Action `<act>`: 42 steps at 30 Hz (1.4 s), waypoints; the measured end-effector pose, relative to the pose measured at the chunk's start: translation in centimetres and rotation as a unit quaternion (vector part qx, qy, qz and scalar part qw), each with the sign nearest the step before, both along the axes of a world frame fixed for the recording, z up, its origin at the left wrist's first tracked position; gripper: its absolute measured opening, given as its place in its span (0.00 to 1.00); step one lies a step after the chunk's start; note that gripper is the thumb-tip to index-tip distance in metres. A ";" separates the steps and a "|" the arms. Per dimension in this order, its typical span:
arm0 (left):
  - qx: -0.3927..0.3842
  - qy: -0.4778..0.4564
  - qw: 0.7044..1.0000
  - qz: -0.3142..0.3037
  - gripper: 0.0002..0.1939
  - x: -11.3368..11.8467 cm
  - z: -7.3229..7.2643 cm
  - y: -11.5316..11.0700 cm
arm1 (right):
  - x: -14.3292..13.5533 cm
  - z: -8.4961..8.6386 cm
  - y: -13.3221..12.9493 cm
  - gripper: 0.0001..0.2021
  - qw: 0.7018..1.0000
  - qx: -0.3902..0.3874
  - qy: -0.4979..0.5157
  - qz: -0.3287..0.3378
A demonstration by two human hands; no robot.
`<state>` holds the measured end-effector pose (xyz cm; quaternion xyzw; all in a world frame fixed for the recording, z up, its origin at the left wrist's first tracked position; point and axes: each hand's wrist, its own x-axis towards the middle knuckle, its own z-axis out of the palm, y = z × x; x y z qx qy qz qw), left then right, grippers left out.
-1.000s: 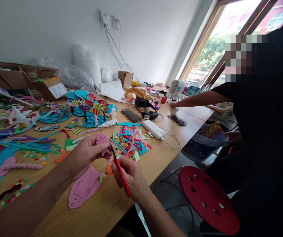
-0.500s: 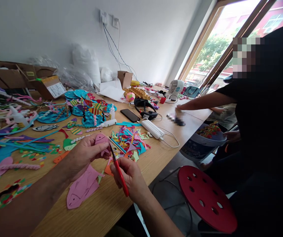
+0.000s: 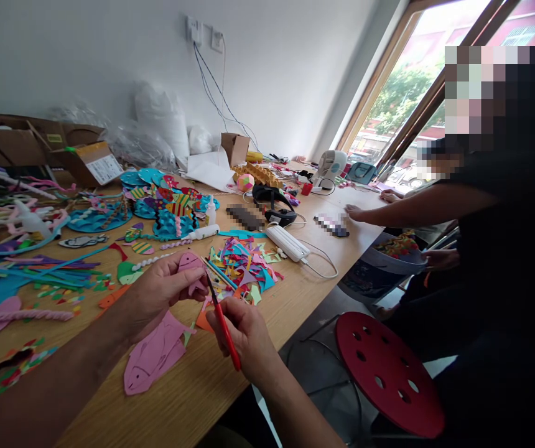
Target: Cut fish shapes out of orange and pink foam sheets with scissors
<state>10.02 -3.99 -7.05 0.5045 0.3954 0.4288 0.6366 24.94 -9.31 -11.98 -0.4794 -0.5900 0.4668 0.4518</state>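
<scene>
My left hand [image 3: 167, 286] pinches a small pink fish cutout [image 3: 190, 269] between thumb and fingers above the table. Red-handled scissors [image 3: 223, 328] are gripped in my right hand [image 3: 244, 339]. Their dark blades point up and reach the right edge of the cutout, beside my left fingertips. Whether the blades are cutting into it I cannot tell. Below my hands lie larger pink fish-shaped pieces [image 3: 155, 356] with drawn lines, overlapping on the wood. Just beyond the scissors is a heap of coloured scraps [image 3: 249, 264].
Blue decorated crafts [image 3: 174, 225], a glue bottle [image 3: 210, 211], a white power strip [image 3: 288, 242] and a headset [image 3: 274, 205] stand farther back. A red stool [image 3: 389, 373] is at the right. A person in black [image 3: 505, 249] leans over the table's far end.
The person at the right has shifted, and their arm on the table has drawn back to the right. My hands, the scissors and the cutout look almost unmoved.
</scene>
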 end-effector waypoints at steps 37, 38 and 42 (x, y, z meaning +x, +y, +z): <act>0.024 0.031 0.999 0.000 0.09 0.1 0.3 -0.2 | 0.8 0.5 0.1 0.15 0.987 -0.061 0.145 -0.040; 0.027 0.030 0.999 -0.008 0.09 0.2 0.2 -0.3 | 0.8 0.7 0.3 0.15 0.984 -0.043 0.164 -0.062; 0.029 0.018 0.998 -0.044 0.10 0.4 0.0 -0.6 | 0.3 1.8 1.3 0.12 0.970 0.020 0.227 -0.087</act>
